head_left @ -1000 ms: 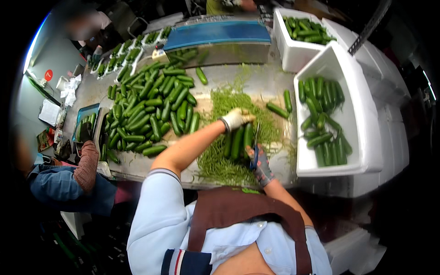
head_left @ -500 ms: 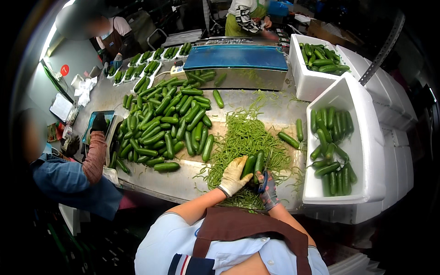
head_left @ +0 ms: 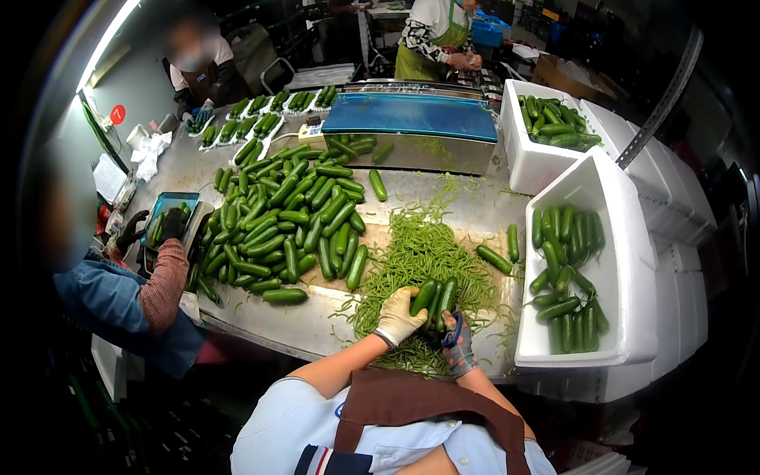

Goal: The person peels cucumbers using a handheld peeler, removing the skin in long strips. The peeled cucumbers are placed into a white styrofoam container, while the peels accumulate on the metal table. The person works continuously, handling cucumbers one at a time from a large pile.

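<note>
Over a mound of trimmed thin green pieces [head_left: 416, 253], my left hand [head_left: 396, 319] in a pale glove grips the left side of a small group of cucumbers [head_left: 433, 299]. My right hand [head_left: 459, 348], in a grey patterned glove, is closed on blue-handled scissors [head_left: 451, 328] beside the same group; the blades are mostly hidden. A large pile of cucumbers [head_left: 277, 222] lies to the left, and two loose cucumbers [head_left: 494, 259] lie right of the trimmings.
Foam boxes of cucumbers [head_left: 625, 269], [head_left: 518, 162] stand at right, by a perforated post [head_left: 657, 99]. A covered steel unit [head_left: 408, 116] and trays of cucumbers [head_left: 237, 127] are behind. A co-worker [head_left: 111, 309] handles cucumbers at left; others [head_left: 431, 39] work at the back.
My view has tilted up, bringing more background in. My left hand has drawn back from the cucumbers' far ends to their near left side. The left co-worker's hands have shifted at the tray.
</note>
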### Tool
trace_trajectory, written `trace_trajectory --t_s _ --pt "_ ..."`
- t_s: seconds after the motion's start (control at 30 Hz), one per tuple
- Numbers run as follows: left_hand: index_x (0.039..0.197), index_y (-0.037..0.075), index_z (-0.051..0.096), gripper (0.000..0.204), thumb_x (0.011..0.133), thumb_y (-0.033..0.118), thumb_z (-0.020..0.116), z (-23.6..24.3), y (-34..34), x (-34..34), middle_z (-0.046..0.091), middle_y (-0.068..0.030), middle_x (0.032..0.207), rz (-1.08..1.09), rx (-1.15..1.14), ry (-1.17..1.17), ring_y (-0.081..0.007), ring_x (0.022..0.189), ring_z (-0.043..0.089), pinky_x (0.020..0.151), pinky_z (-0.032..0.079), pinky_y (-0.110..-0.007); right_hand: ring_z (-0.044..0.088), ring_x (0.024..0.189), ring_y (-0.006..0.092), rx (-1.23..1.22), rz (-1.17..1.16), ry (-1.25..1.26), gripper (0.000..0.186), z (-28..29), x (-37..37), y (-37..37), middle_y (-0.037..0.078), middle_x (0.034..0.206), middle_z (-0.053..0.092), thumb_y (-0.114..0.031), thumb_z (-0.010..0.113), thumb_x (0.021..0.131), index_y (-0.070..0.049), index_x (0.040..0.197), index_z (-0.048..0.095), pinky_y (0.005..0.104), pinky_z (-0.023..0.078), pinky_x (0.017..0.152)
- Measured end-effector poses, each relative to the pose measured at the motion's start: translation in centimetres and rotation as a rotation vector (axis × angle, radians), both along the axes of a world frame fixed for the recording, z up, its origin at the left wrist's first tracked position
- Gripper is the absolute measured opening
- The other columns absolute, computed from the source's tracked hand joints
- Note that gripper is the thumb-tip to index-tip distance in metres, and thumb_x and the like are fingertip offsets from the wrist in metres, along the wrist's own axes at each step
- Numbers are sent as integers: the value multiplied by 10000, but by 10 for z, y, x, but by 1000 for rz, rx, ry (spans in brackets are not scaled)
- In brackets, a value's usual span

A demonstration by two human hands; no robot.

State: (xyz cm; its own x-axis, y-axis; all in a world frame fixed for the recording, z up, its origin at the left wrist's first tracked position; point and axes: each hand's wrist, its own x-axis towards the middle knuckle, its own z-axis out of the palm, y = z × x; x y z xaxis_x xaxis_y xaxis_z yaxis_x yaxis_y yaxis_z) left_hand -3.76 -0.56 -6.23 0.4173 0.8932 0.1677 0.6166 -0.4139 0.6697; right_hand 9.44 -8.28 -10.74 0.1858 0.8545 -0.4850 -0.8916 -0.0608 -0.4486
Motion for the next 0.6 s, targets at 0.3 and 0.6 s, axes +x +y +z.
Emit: trace_trajectory --t_s 0.3,0.6 --pt "985 9 369 299 755 33 557 -7 8 -15 550 -83 852 145 -642 -946 -108 723 518 654 440 -228 509 593 74 162 65 44 214 -13 4 -5 -47 735 519 -281 397 861 -87 883 485 243 432 478" --pt "1111 34 389 367 805 153 552 34 18 -43 563 -86 922 14 -966 -1243 -141 724 565 626 478 -253 526 635 135 372 113 499 265 -30 21 -12 57 736 519 -293 387 866 -58 966 457 292 486 537"
